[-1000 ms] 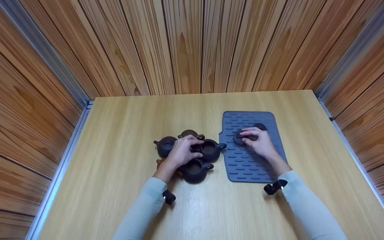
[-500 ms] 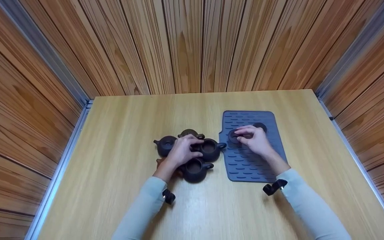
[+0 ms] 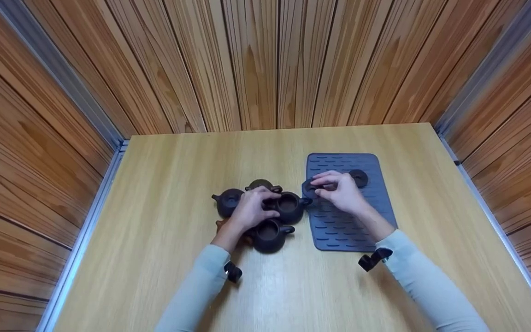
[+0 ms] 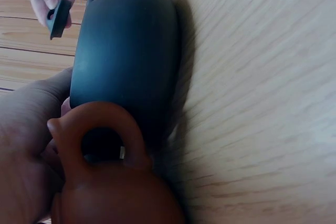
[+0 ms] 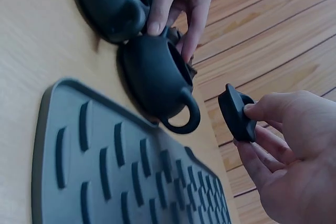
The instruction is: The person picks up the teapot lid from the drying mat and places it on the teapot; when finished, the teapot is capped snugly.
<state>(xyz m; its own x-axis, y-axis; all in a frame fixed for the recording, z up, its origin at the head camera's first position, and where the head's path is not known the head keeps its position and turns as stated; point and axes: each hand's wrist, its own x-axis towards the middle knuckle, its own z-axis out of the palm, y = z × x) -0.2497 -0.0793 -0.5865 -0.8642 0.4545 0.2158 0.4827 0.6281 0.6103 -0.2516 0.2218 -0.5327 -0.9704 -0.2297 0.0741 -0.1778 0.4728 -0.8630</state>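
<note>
My right hand (image 3: pixel 343 192) pinches a dark teapot lid (image 5: pixel 233 114) by its raised handle, above the mat's left edge. The lid is tilted and apart from any pot. My left hand (image 3: pixel 251 210) holds a black lidless teapot (image 5: pixel 152 72), its thumb on the pot's side near the spout. That pot's handle points toward the mat. Nearer stands another black lidless teapot (image 3: pixel 268 243). A reddish-brown teapot (image 4: pixel 121 198) sits under my left wrist, mostly hidden in the head view. A black lidded teapot (image 3: pixel 225 206) and a dark brown pot (image 3: pixel 259 183) stand on the far side.
A grey ridged mat (image 3: pixel 339 233) lies on the wooden table (image 3: pixel 178 184) right of the pots. Another dark round lid (image 3: pixel 359 178) rests on the mat, just beyond my right hand. Wood-panelled walls (image 3: pixel 256 69) enclose the table's back and sides.
My right hand has moved left with the lid, from over the mat's middle toward the held teapot, uncovering more of the other lid. The left hand stays on its pot.
</note>
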